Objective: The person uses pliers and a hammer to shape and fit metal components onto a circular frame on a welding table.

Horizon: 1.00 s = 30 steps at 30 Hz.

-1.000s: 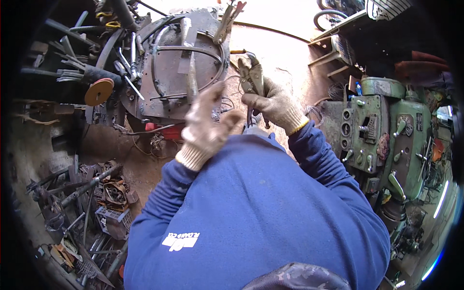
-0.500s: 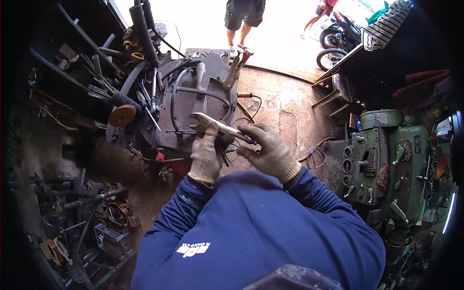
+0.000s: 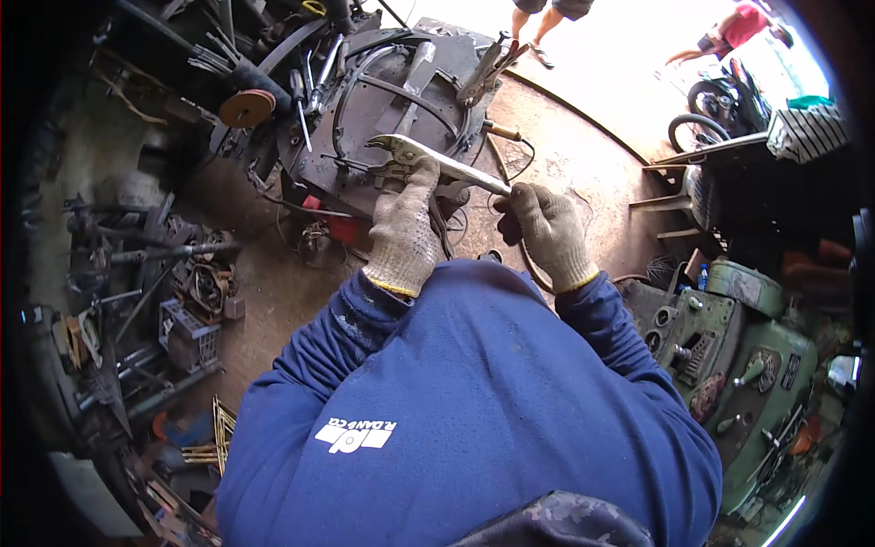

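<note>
We see our two gloved hands raised in front of our blue shirt, holding a pair of metal pliers [image 3: 460, 170] between us and the cluttered metal table [image 3: 383, 109]. Our left hand [image 3: 404, 228] is wrapped around the tool near its head, the fingers curled in. Our right hand [image 3: 547, 237] has its fingers drawn together at the far end of the handle; we cannot tell how hard they press. To handle it well, we would judge, the left grip stays firm and the right fingers turn or press lightly, clear of pinch points. The long axis slants from upper left to lower right, the jaws pointing left and slightly away from us.
</note>
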Each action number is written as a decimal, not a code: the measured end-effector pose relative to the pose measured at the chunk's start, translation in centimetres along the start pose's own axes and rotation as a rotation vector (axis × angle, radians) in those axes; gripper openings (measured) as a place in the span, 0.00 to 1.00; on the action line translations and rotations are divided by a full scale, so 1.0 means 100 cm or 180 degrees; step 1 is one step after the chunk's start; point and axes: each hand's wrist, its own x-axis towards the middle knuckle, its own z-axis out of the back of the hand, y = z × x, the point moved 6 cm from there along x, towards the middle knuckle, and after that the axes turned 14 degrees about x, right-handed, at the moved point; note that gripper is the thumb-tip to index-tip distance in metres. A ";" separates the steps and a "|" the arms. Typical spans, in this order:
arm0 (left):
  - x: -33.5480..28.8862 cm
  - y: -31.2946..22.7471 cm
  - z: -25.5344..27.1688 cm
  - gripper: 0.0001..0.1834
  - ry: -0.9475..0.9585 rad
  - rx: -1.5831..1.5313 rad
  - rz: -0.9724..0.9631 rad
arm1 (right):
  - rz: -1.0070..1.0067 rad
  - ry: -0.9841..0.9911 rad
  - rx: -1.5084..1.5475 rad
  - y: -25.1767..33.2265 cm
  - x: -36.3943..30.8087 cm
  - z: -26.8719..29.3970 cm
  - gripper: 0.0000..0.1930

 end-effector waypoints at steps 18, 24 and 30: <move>0.026 -0.013 -0.003 0.36 -0.1476 0.4556 -0.1839 | 0.0080 -0.0241 0.0029 -0.047 0.031 0.067 0.21; 0.063 0.019 0.042 0.37 -0.1874 0.5256 -0.0772 | -0.0253 -0.0573 0.0467 -0.079 0.024 0.096 0.20; 0.087 0.008 0.079 0.30 -0.1762 0.5730 -0.0834 | -0.0386 -0.0772 0.0583 -0.101 0.011 0.110 0.21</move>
